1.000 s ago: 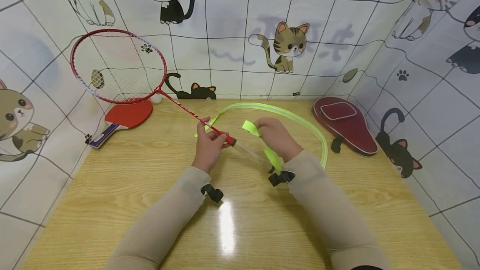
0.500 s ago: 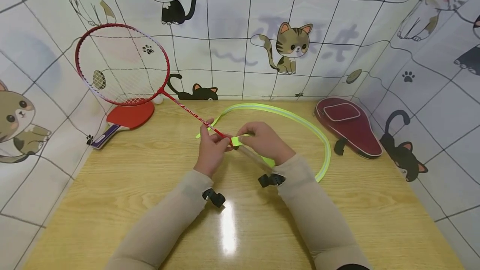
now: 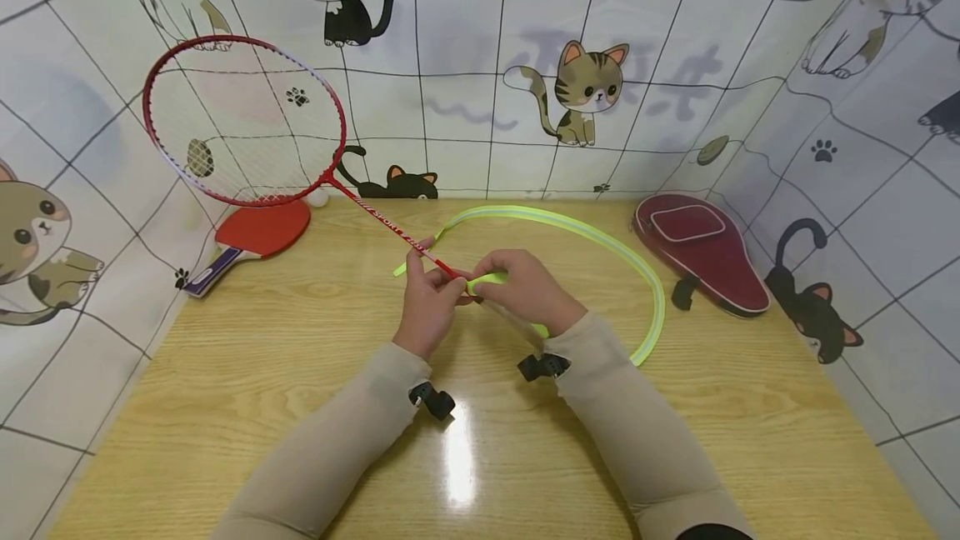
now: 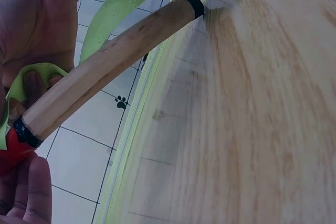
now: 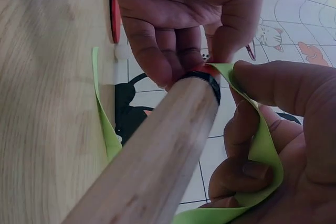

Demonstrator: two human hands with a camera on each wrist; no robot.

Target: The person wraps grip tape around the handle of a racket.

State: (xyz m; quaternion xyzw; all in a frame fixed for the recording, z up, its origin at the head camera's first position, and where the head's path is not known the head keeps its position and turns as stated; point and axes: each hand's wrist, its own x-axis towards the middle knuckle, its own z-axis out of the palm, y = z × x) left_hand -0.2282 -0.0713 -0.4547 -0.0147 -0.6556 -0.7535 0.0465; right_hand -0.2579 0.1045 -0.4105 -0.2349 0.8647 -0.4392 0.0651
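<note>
A red badminton racket (image 3: 375, 219) is held above the table, its strung head up at the left. My left hand (image 3: 427, 311) grips it at the red cone just above the bare wooden handle (image 4: 110, 66). Yellow-green perforated grip tape (image 3: 555, 217) loops over the table in a wide curve with a pale middle stripe. My right hand (image 3: 532, 290) pinches the tape near one end. In the right wrist view, that tape end (image 5: 270, 150) meets the red cone beside the left fingertips, by the black band on the handle. The right hand partly hides the handle in the head view.
A red table tennis bat (image 3: 270, 227) lies at the back left, with a white ball (image 3: 318, 199) beside it. At the back right lies a dark red bat case (image 3: 697, 257). A cat-patterned wall covering (image 3: 465, 107) encloses the wooden table (image 3: 315, 390) behind and at both sides.
My right hand has moved left with the tape end, bringing it from apart to against the racket's cone. The left hand keeps its hold on the racket, which shifts slightly.
</note>
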